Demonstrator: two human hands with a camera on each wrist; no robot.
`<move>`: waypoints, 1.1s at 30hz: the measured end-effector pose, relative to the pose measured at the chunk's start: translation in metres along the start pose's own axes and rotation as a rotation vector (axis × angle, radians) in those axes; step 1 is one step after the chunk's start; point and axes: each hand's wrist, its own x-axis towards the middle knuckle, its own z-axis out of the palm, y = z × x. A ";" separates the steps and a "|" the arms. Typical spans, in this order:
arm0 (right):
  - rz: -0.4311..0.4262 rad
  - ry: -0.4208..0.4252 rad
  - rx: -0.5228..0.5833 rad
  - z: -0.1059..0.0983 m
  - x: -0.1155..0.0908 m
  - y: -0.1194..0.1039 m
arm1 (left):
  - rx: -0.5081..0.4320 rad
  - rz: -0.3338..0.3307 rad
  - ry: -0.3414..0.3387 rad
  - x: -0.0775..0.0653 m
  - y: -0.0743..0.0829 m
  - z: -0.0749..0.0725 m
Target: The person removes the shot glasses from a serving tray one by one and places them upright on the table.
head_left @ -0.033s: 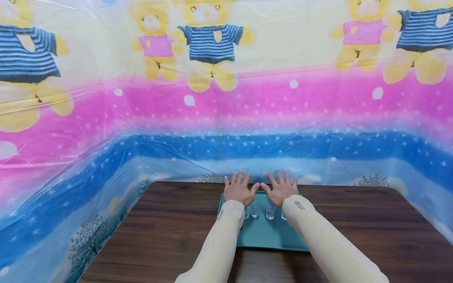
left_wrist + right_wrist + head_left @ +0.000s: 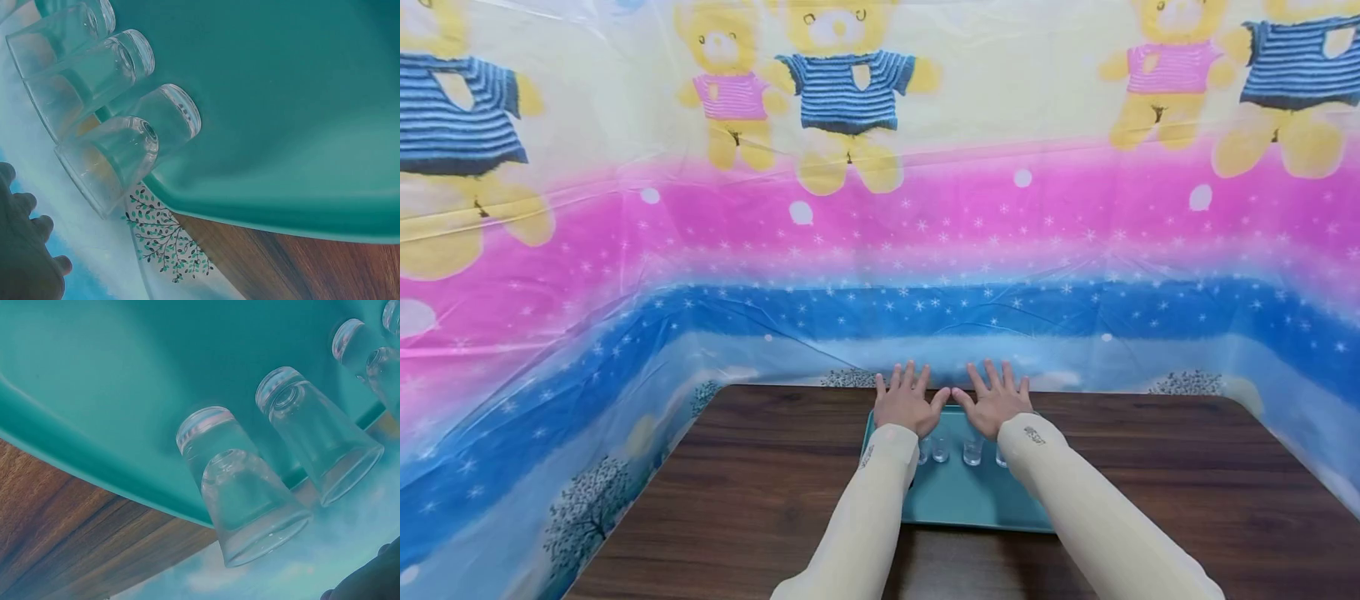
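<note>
Both hands are held out over the far part of a green tray [image 2: 977, 510], fingers straight and spread, backs upward. My left hand [image 2: 904, 408] and right hand [image 2: 996, 408] hold nothing, and their thumb tips come right up to each other. Beneath them, several small clear glasses stand upright in a row on the tray, among them one glass [image 2: 972, 452] near the middle. In the left wrist view the end glass [image 2: 112, 159] seems to contain some clear liquid, as does the end glass [image 2: 250, 500] in the right wrist view. Sleeves hide part of the row.
The tray lies on a dark brown wooden table [image 2: 760, 483]. A printed curtain [image 2: 1000, 275] with bears and snowflakes surrounds the table's far edge and sides. Long cream sleeves [image 2: 857, 517] cross over the tray's near part.
</note>
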 end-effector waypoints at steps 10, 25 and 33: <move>-0.007 0.002 0.026 -0.006 -0.007 0.017 | -0.036 0.012 -0.017 0.006 0.006 -0.003; -0.156 -0.029 0.145 -0.024 -0.031 0.058 | -0.257 0.042 -0.284 0.009 -0.024 -0.024; -0.174 -0.108 0.235 -0.033 -0.051 0.088 | -0.464 0.098 -0.196 -0.007 -0.076 -0.031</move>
